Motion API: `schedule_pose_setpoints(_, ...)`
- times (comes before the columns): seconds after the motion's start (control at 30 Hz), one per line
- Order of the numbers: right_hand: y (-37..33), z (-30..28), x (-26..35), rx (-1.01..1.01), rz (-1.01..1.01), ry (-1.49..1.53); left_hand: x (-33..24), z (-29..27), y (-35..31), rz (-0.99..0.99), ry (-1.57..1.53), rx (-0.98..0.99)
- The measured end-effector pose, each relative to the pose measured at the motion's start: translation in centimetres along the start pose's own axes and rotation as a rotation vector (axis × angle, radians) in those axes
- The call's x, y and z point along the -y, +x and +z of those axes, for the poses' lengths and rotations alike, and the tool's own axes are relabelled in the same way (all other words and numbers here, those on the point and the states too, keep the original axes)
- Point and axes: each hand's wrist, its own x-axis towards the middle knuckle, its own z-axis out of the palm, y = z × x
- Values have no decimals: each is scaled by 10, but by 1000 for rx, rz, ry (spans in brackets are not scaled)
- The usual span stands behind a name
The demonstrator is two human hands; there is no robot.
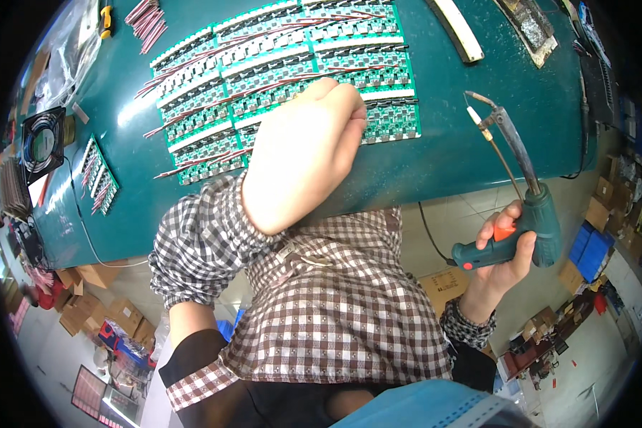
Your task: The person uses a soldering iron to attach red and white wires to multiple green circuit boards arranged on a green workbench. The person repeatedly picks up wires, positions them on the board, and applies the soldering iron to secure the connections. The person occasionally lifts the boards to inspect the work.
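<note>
My left hand (pixel 303 146) is closed over the near edge of a large block of green circuit boards (pixel 264 70). Its curled fingertips are hidden from view, so whatever they pinch does not show. Rows of thin red and black wires (pixel 185 114) run across the boards between white strips. Off the table's near edge at the right, my right hand (pixel 506 271) grips a green soldering gun (pixel 546 228) by its handle, thumb and fingers around the red trigger. The gun's bent tip (pixel 481 98) points up and left over the table, apart from the boards, with a thin solder-feed tube alongside.
A smaller green board piece with wires (pixel 100 175) lies at the left, beside a black fan (pixel 43 143). Farther back are a wire bundle (pixel 146 25), a yellow-handled tool (pixel 105 23) and a plastic bag (pixel 68 64). A pale curved bar (pixel 456 30) and a stained tray (pixel 528 30) lie far right.
</note>
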Motion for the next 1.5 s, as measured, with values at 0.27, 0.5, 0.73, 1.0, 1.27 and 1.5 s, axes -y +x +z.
schedule_pose_setpoints(0.27, -10, 6, 9, -53, 32, -116, 2, 22, -1, -71, -35, -50)
schedule_pose_setpoints(0.5, -11, 13, 13, -85, 75, -259, 0, 25, 1, -126, -178, -77)
schedule_pose_setpoints(0.73, -15, 19, 15, -72, 112, -379, 0, 32, -1, -104, -45, -107)
schedule_pose_setpoints(1.0, -16, 30, 16, -113, 122, -470, -2, 34, -1, -95, -26, -139)
schedule_pose_setpoints(1.27, -17, 31, 13, -97, 130, -516, -3, 37, -2, -92, -31, -157)
schedule_pose_setpoints(1.5, -16, 34, 13, -106, 152, -512, -2, 37, -2, -83, -35, -150)
